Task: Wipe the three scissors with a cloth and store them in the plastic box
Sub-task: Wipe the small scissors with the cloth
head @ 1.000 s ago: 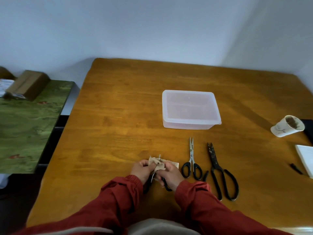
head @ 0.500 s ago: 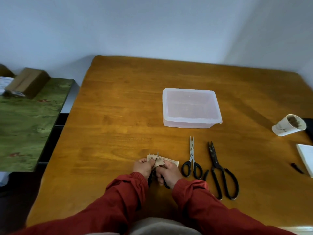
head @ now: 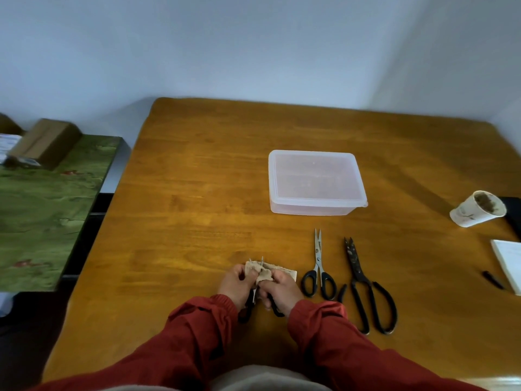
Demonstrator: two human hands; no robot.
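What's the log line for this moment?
phase: wiping | left hand, right hand: grip cloth around scissors | small scissors, big scissors: on table | box: lid on

Home room, I'd say.
I see a wooden table [head: 197,193], bare white wall [head: 253,46], cardboard box [head: 46,142] on a green side table [head: 42,221].

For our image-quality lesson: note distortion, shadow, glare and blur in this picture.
Head view: the wide lens splays the table edges outward; head view: a soft diagonal shadow band crosses the wood toward the paper cup; head view: pale glare at the table's bottom-right edge; head view: the cardboard box at far left looks smeared.
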